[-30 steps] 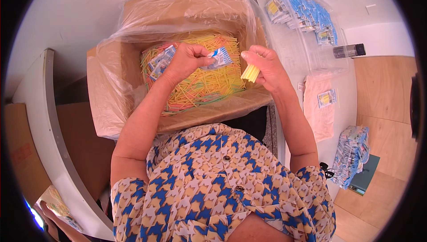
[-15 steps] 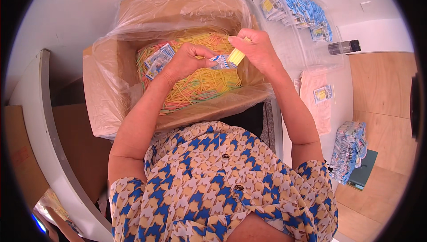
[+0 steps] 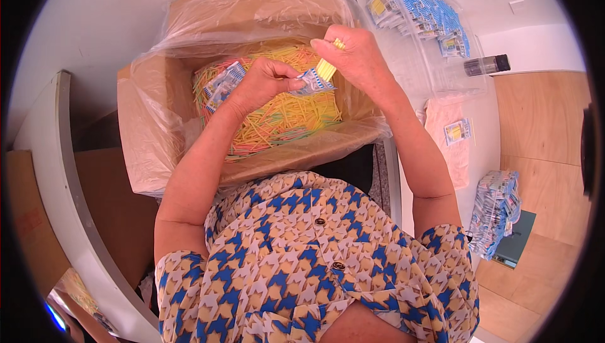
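Over an open carton, my left hand (image 3: 268,83) pinches a small clear bag with blue edging (image 3: 313,85) by its left side. My right hand (image 3: 354,56) grips a bundle of short yellow sticks (image 3: 326,69), tilted with its lower end at the bag's mouth. Whether the lower ends are inside the bag is hard to make out. Below both hands lies a heap of loose yellow, pink and green sticks (image 3: 277,125). A stack of similar flat bags (image 3: 225,85) rests on the heap, left of my left hand.
The cardboard carton (image 3: 148,132) has a clear plastic liner. On the right are a clear tub (image 3: 435,69) with several filled bags, a dark bottle (image 3: 486,66), a pink cloth (image 3: 441,160) with one filled bag (image 3: 457,131), and a pile of bags (image 3: 495,214). Another person's arm (image 3: 88,318) shows lower left.
My right hand has moved slightly up and left with the sticks, which now stand more steeply at the bag. More of the bag shows, hanging below the sticks.
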Motion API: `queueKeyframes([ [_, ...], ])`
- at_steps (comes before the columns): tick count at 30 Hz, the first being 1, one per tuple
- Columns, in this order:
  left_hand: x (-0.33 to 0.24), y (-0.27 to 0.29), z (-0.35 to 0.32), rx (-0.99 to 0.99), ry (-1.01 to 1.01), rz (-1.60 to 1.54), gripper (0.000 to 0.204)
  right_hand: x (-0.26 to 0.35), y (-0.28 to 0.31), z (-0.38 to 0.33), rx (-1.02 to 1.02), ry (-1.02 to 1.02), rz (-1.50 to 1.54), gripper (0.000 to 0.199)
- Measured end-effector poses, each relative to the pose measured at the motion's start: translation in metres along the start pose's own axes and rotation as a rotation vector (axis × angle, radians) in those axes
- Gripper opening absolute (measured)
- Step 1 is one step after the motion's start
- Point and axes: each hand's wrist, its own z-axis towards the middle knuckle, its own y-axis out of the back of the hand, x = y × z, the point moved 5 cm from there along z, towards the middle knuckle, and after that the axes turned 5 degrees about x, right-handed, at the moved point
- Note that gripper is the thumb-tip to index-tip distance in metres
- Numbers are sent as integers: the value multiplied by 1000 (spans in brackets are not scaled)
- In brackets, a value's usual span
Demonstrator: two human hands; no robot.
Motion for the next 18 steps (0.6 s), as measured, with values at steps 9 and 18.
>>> queueKeyframes([
  [9, 0, 1, 0, -23, 10, 15, 13, -3, -6, -10, -78, 15, 93, 26],
  [18, 0, 0, 0, -5, 7, -9, 11, -5, -14, -11, -35, 128, 41, 25],
])
